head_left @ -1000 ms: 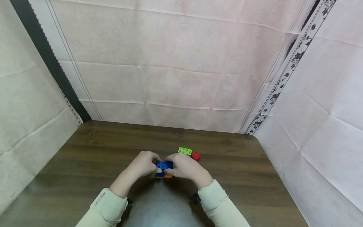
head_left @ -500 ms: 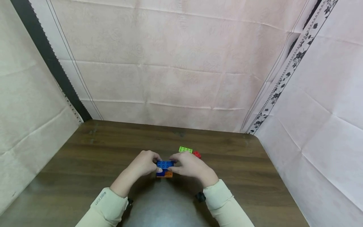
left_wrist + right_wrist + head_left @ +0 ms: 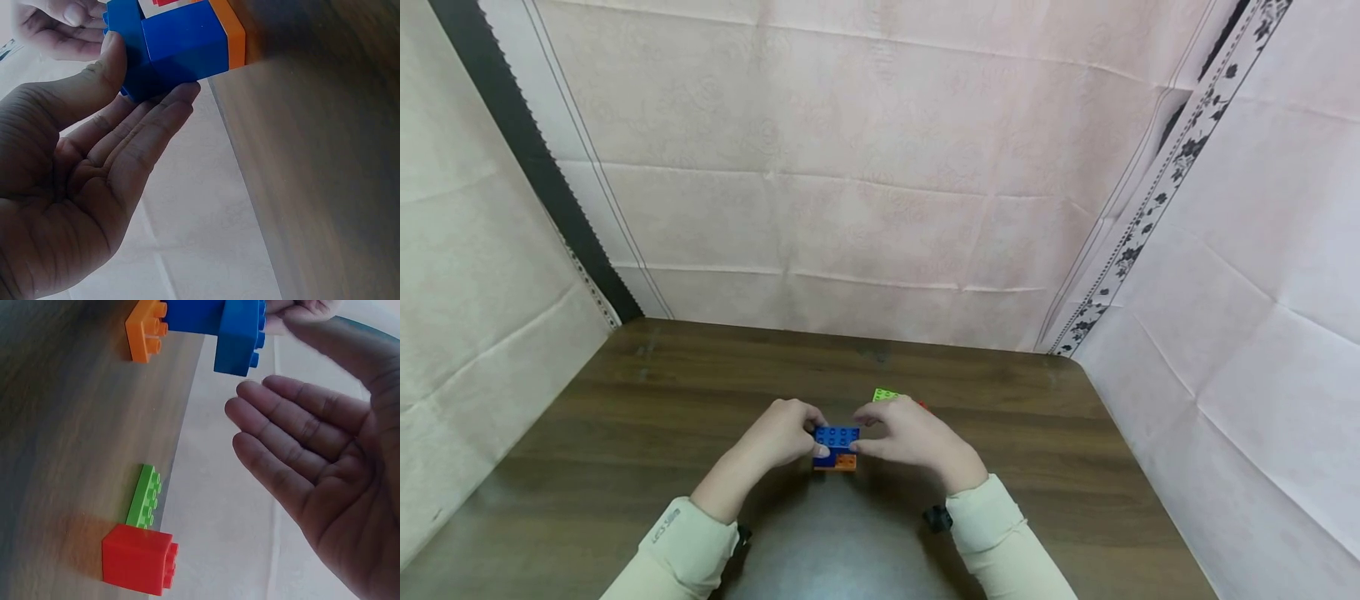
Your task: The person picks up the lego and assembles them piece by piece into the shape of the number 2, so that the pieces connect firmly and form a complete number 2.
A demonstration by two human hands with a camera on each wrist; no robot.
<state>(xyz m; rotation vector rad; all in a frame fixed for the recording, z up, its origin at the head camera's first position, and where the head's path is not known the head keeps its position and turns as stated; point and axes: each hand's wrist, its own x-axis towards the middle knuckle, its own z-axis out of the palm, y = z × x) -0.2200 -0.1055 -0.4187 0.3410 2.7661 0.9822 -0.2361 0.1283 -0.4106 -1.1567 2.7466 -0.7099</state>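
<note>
A small stack of toy building bricks stands on the table in the head view. An orange brick (image 3: 142,331) forms its base, a dark blue brick (image 3: 187,37) sits on one end of that, and a lighter blue brick (image 3: 837,437) lies across the top, overhanging the orange one. My left hand (image 3: 781,433) pinches the stack's left end, thumb on the near side of the blue bricks and fingers behind. At the other end, my right hand (image 3: 910,435) is spread, its thumb tip right by the top brick; the right wrist view shows its fingers extended, holding nothing.
Behind my right hand lie a flat lime-green brick (image 3: 142,499) and a taller red brick (image 3: 134,559), partly covered in the head view. The brown wooden table (image 3: 715,358) ends at a pale cloth wall (image 3: 865,208), with cloth at both sides too.
My right hand has let go of the stack's right end, its fingers parting and drawing back slightly to the right. The left hand and the stack have hardly moved.
</note>
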